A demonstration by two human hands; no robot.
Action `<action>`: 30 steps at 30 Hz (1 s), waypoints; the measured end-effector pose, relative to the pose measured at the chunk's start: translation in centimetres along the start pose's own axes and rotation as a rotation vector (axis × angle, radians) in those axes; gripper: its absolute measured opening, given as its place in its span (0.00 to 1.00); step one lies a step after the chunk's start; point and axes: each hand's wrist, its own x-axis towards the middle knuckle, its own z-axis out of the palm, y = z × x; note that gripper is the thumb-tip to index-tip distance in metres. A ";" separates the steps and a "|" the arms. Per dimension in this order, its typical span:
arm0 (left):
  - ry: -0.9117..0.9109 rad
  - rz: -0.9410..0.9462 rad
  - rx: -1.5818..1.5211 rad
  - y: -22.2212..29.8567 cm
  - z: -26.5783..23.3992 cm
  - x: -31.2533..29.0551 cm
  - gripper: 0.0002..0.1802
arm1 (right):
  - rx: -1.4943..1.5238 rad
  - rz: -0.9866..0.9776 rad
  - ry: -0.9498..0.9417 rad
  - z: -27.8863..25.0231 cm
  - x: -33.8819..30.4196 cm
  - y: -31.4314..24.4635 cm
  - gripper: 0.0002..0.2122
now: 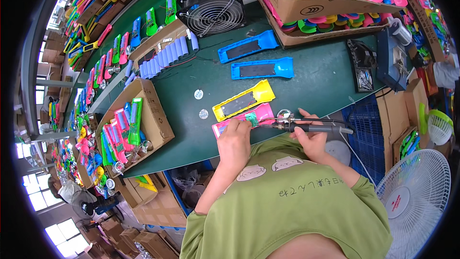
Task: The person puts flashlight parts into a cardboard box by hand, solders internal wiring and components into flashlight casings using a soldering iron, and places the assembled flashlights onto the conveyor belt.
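A pink plastic casing [264,111] lies near the table's front edge, with a small green circuit board [252,118] in it. My left hand [234,143] rests on this casing, fingertips pinched together beside the board; what they grip is hidden. In my right hand [310,139] is a soldering iron [322,128], held almost level, its tip pointing left toward the board's right end. A shiny round lamp reflector [285,113] sits just behind the iron. Directly beyond the pink casing lies a yellow casing [244,100], and farther back are two blue casings [282,67].
A cardboard box [160,115] of assembled casings stands left, below a row of purple battery cells [165,57]. A black fan [213,14] is at the back. Boxes of colourful parts [306,9] fill the back right, near a solder spool [400,32]. A white fan [414,201] stands lower right.
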 end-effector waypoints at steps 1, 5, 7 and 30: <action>-0.001 0.001 0.000 0.0 -0.1 0.2 0.04 | 0.000 0.000 0.001 -0.2 0.0 0.2 0.08; -0.111 -0.004 0.049 -0.1 -0.6 1.1 0.03 | -0.056 -0.046 -0.075 -0.5 -0.2 1.1 0.08; -0.148 -0.002 0.057 -0.1 -0.7 1.3 0.03 | -0.017 -0.012 -0.057 -0.5 -0.1 1.3 0.08; -0.109 -0.004 0.128 0.6 0.0 1.4 0.02 | 0.234 0.142 0.023 -0.5 0.6 -0.2 0.08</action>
